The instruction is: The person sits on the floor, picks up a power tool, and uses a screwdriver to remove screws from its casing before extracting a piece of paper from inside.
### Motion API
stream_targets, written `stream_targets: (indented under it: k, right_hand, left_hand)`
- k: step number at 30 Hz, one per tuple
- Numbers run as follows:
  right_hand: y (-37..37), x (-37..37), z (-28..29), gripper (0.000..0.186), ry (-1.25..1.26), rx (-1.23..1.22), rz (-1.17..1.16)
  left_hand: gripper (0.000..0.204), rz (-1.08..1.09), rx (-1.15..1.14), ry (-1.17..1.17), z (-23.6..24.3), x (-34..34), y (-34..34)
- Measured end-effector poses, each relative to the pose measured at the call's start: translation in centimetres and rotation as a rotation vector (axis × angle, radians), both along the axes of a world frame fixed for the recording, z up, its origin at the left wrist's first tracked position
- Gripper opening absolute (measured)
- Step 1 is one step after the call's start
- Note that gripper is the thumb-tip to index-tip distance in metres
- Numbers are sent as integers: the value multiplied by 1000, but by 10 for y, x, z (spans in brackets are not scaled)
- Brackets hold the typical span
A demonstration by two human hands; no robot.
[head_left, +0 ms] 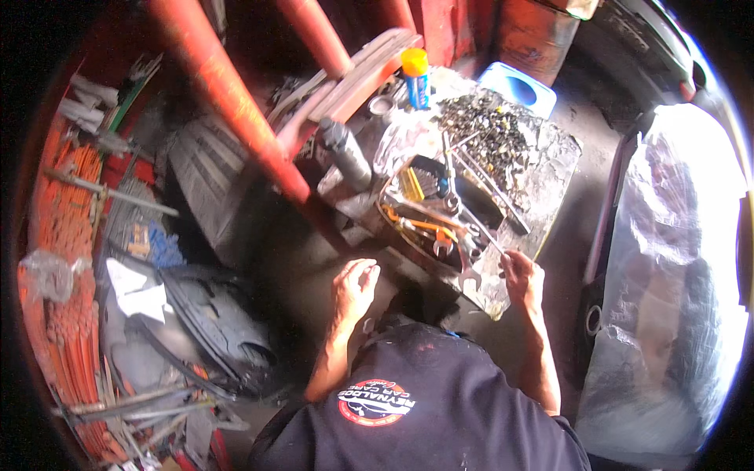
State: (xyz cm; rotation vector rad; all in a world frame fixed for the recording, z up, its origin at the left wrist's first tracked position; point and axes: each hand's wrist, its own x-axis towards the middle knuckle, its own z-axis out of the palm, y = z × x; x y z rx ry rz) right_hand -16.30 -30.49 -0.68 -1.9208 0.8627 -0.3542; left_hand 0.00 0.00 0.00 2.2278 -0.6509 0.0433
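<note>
My right hand [523,276] is closed at the near right corner of a worktable [559,169], pinching the end of a thin metal rod [488,233]. The rod's far end lies over an open tool tray [424,253], and its exact kind does not show. Wrenches and yellow-handled tools crowd the tray. One open-ended wrench [470,278] juts out over its near edge. My left hand [355,289] hangs before the table, left of the tray, fingers curled together. Whether something small is inside it is hidden.
On the table stand a dark bottle [347,157], a yellow-capped blue spray can [416,82] and a heap of small hardware [491,129]. A red post [236,102] slants down at left. Plastic-wrapped panel [660,298] at right; car parts [208,314] at left.
</note>
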Motion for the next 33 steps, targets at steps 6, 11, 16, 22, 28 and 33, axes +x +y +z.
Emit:
stream_targets:
  k: [6,11,16,22,28,33]
  right_hand:
    - [10,20,12,21,-30,85,-192]
    - [38,29,2,16,-71,184,-406]
    - [56,64,33,13,-155,-329,-519]
    - [45,65,55,21,-133,-471,-506]
    - [48,49,48,15,-108,-237,-426]
    - [60,42,34,19,-98,-152,-533]
  left_hand:
    - [16,-308,-105,-115,27,98,-58]
    - [18,-422,-153,-186,30,159,-78]
    - [16,-394,-201,-218,39,203,-108]
    - [23,-639,-122,-63,57,188,-143]
    - [40,-1099,203,-274,-21,182,-187]
    - [38,-1222,304,-371,-8,195,-201]
